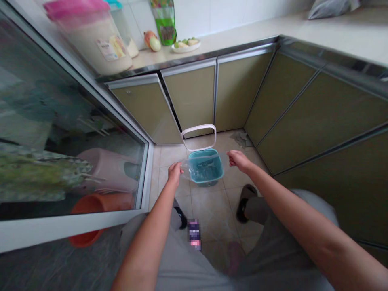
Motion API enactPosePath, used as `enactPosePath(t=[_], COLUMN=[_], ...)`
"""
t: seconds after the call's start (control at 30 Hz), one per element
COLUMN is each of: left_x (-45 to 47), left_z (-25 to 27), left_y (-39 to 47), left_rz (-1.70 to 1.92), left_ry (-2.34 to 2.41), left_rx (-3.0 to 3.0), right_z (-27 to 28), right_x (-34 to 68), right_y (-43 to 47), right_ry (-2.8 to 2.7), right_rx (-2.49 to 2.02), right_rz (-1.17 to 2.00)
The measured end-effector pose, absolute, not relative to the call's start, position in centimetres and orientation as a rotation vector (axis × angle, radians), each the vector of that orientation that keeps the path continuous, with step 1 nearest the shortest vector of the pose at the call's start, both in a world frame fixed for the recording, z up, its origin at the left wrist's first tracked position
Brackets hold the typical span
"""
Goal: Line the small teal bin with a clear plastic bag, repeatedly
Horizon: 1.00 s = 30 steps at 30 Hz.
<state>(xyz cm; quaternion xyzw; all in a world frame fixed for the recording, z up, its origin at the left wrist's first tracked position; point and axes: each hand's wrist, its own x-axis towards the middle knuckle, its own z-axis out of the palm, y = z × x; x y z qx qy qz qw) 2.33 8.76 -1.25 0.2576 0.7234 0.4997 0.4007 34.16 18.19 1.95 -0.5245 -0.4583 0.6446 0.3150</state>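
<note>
A clear plastic bag (pixel 186 169) is stretched sideways across the mouth of a teal bin (pixel 206 181) on the tiled floor. On its left side my left hand (pixel 175 173) pinches the bag's edge, fingers closed. My right hand (pixel 238 160) is closed on the opposite side of the bag, to the right of the bin. Behind the bin, a pale pink rim frame (pixel 199 128) stands tilted up against the cabinets. Through the thin film the inside of the bin shows.
Beige cabinets (pixel 190 97) surround the corner, with one door at the left slightly ajar. A glass sliding door (pixel 145 173) stands at the left, with an orange bucket (pixel 87 206) behind it. The counter holds a pink-lidded container (pixel 91 44) and a plate of food pieces (pixel 185 49).
</note>
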Motion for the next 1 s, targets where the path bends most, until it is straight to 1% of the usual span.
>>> enactPosePath(t=[0.13,0.33,0.47,0.6,0.7,0.83,1.0], left_x=[2.8,3.8,4.5,4.7,4.2,3.4,3.3], left_z=[3.4,8.3,12.0,16.8,19.4,20.0,18.8], left_y=[4.5,-3.4,-8.3,-13.0,-15.6,-17.0,-17.1], left_rz=[1.127,0.951,0.939,0.921,0.905,0.938,0.949], left_ry=[1.639,1.393,1.247,1.094,1.024,1.002,1.048], left_rx=[0.751,0.746,0.764,0.796,0.821,0.813,0.776], right_z=[6.0,9.6,13.0,17.1,19.2,20.2,19.0], right_x=[35.6,39.4,41.9,44.6,46.4,47.9,48.5], right_y=[14.1,8.4,4.3,0.1,-2.1,-3.7,-4.8], right_ry=[-1.312,-1.389,-1.355,-1.436,-1.491,-1.500,-1.455], right_rx=[-1.358,-1.316,-1.237,-1.224,-1.244,-1.289,-1.339], right_rz=[1.664,1.665,1.732,1.825,1.852,1.830,1.839])
